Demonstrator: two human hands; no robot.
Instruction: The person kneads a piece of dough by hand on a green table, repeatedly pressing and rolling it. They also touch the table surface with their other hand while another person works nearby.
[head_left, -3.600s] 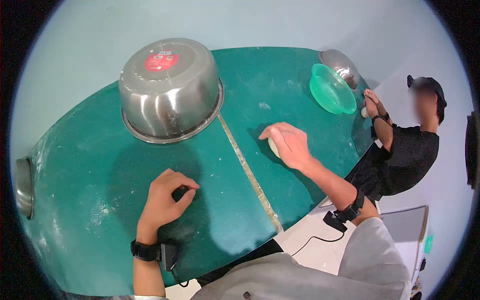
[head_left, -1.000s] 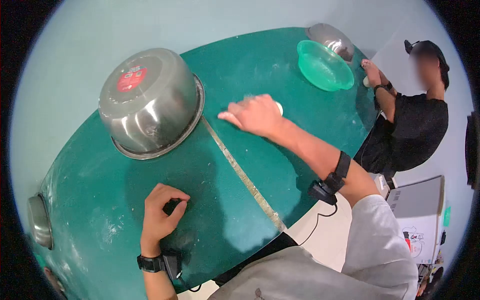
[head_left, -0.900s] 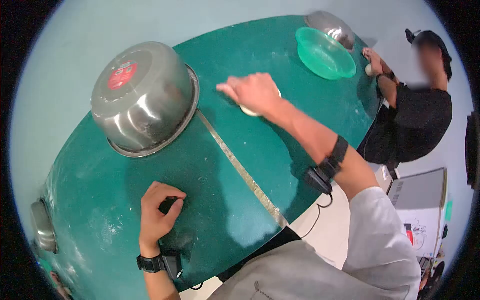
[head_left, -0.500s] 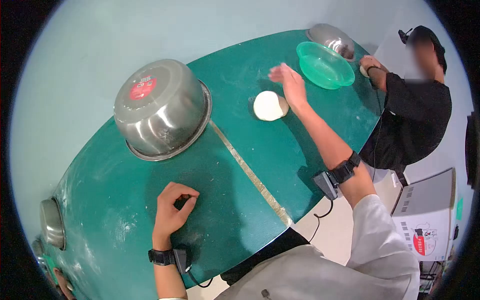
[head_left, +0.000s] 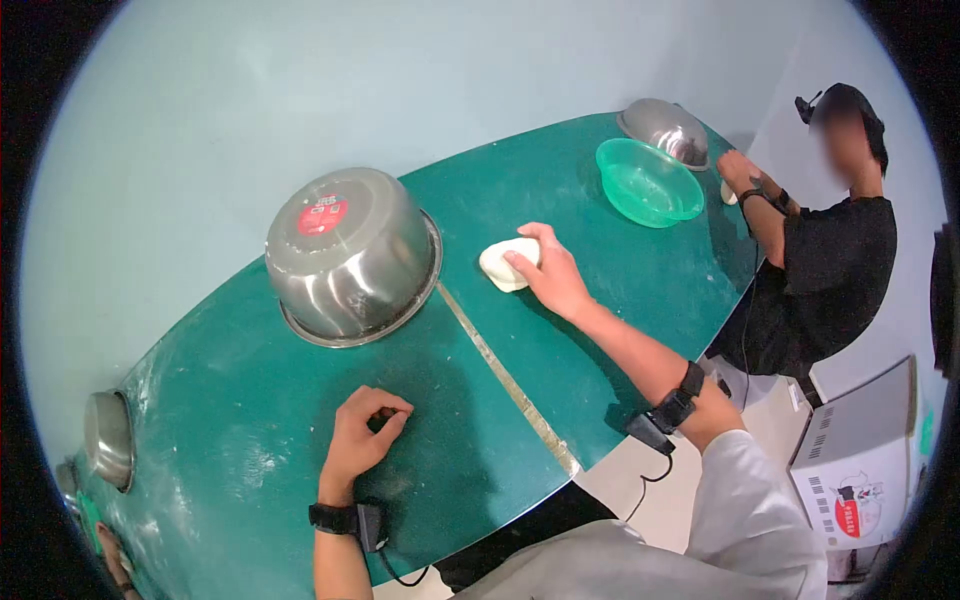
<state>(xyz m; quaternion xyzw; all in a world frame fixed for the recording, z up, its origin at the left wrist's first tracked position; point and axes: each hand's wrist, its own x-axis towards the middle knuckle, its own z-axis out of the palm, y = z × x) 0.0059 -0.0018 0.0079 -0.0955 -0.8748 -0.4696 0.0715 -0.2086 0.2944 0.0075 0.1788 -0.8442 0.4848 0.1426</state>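
Observation:
My right hand (head_left: 552,272) is wrapped round a pale, smooth lump of dough (head_left: 504,265) on the green table. The thumb lies over its near side and the fingers round its far side. My left hand (head_left: 365,435) rests over the table's near side, fingers curled and thumb against the index finger, with nothing visible in it. An upturned large steel basin (head_left: 350,265) with a red label stands beyond my left hand, left of the dough.
A strip of tape (head_left: 510,385) crosses the green table (head_left: 250,430). A green plastic bowl (head_left: 650,190) and a steel bowl (head_left: 665,132) lie at the far right, near another person (head_left: 830,270) handling something pale. Another steel bowl (head_left: 108,440) sits at the left edge.
My right hand has come down from above and beside the dough and closed on it. My left hand keeps its curled pose. The view has tilted a little upward.

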